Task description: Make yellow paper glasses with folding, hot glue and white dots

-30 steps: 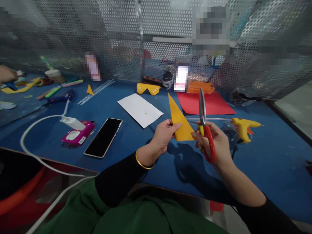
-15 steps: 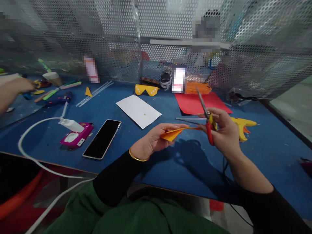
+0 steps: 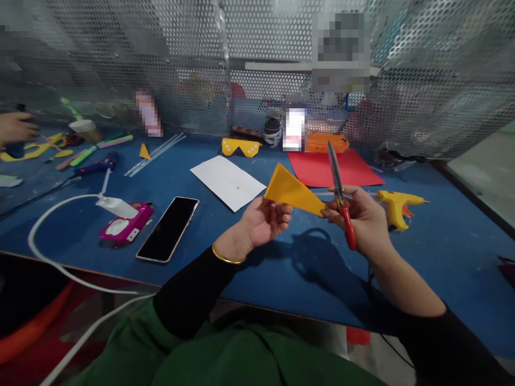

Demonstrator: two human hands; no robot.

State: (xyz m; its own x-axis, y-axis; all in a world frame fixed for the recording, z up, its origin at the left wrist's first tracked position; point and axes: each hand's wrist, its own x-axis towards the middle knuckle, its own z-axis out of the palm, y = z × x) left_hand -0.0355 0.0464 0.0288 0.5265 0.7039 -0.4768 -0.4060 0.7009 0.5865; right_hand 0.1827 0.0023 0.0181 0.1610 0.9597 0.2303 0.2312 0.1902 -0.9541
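A folded-looking piece of yellow paper (image 3: 292, 188) is held up between my hands, its broad end to the left and its narrow tip to the right. My left hand (image 3: 263, 222) is at the lower left edge, fingers curled against it; the thumb is partly hidden by the paper. With thumb and fingertips my right hand (image 3: 364, 220) pinches the narrow tip. That same hand also carries scissors (image 3: 341, 193) with red and yellow handles, blades pointing up and together. Beyond the paper lie a white sheet (image 3: 229, 182) and a red sheet (image 3: 333, 169).
A yellow glue gun (image 3: 396, 206) lies right of my right hand. To the left are a phone (image 3: 168, 229), a magenta power strip (image 3: 126, 222) with a white cable, and a blue glue gun (image 3: 98, 163). Yellow paper glasses (image 3: 240, 147) lie behind. Another person's hand (image 3: 18, 128) is far left.
The yellow paper turned from upright to nearly edge-on, then back to showing its broad face, now slanting down to the right. The scissors tilted left, then partly straightened. The other person's hand moved.
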